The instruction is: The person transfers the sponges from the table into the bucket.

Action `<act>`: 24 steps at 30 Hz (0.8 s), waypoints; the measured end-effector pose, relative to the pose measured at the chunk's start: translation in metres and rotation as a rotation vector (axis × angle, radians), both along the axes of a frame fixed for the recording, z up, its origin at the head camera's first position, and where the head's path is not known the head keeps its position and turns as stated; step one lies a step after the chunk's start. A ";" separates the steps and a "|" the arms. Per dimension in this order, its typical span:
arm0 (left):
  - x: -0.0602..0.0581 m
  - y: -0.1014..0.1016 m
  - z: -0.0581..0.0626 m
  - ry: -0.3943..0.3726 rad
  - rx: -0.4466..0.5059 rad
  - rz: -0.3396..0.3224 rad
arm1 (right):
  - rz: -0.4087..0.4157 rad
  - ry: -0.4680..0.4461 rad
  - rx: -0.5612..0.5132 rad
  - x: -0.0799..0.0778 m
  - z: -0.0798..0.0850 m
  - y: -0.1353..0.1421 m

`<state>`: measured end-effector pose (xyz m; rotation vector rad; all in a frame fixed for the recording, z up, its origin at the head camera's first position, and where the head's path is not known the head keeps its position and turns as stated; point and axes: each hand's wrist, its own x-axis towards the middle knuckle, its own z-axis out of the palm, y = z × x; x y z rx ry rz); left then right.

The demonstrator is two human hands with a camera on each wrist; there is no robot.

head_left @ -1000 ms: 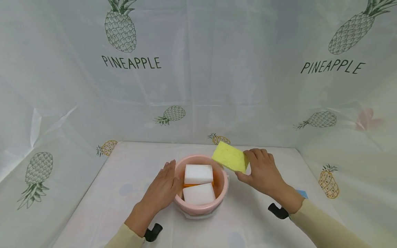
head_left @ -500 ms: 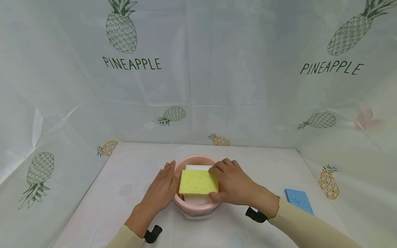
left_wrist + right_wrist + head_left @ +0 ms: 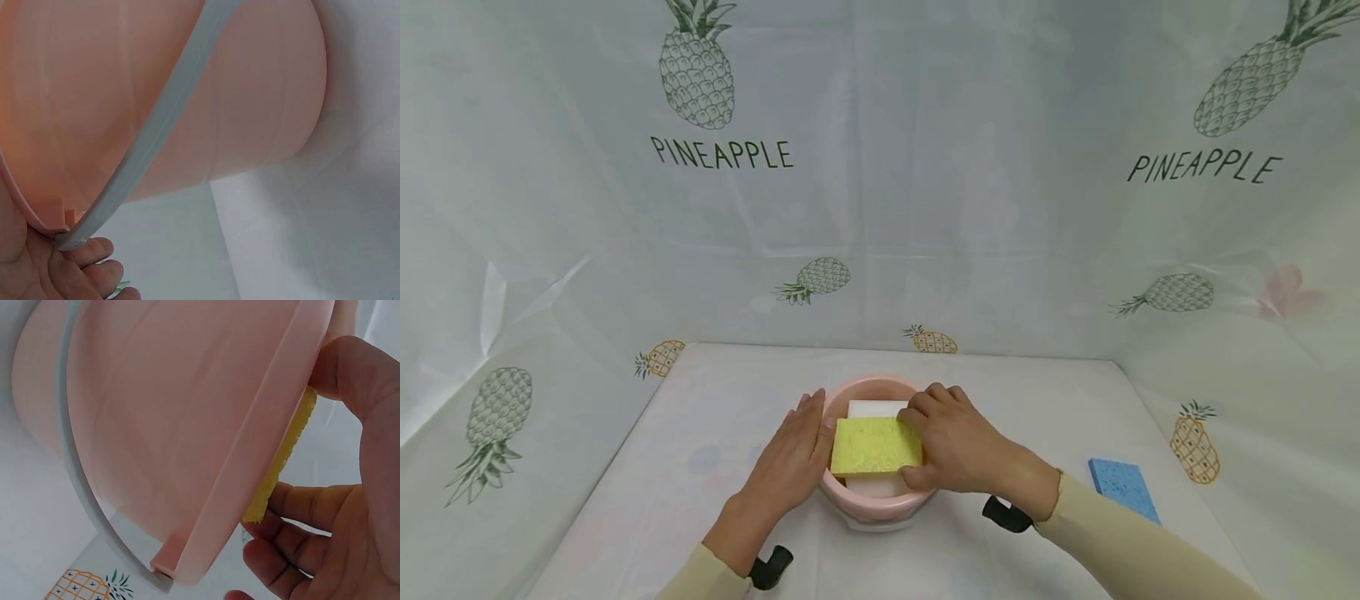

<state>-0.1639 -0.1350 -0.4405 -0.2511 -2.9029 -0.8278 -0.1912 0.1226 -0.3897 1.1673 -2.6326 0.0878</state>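
Observation:
A pink bucket (image 3: 880, 507) stands on the table, its grey handle (image 3: 159, 119) hanging down the side. My left hand (image 3: 792, 454) lies against the left rim with its fingers straight. Over the bucket's opening, my right hand (image 3: 951, 442) grips a yellow sponge (image 3: 874, 447) by its right end, thumb on the near edge and fingers on the far one. In the right wrist view the yellow sponge (image 3: 281, 459) shows just past the bucket's rim (image 3: 250, 444). Beneath it inside the bucket, white sponge blocks (image 3: 876, 408) are partly covered.
A blue sponge (image 3: 1124, 490) lies on the table to the right, beside the right forearm. The table (image 3: 1037, 392) has a pale cloth cover, and its back edge meets a hanging sheet (image 3: 955, 208) printed with pineapples.
My right hand has brought the yellow sponge leftward from beyond the right rim to over the white blocks, then slightly lower. The blue sponge came into fuller view. The left hand stayed put.

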 end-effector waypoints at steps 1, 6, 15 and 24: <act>0.000 0.000 0.000 0.005 0.005 -0.003 | -0.001 0.001 0.001 -0.001 -0.001 0.000; 0.000 -0.001 0.000 0.010 -0.001 -0.007 | -0.039 0.027 -0.020 -0.009 -0.003 -0.003; 0.000 -0.002 0.001 -0.032 0.003 -0.006 | -0.086 -0.037 0.054 -0.027 -0.007 -0.009; 0.000 -0.001 0.002 -0.024 0.007 -0.008 | -0.082 -0.079 0.069 -0.023 0.002 -0.010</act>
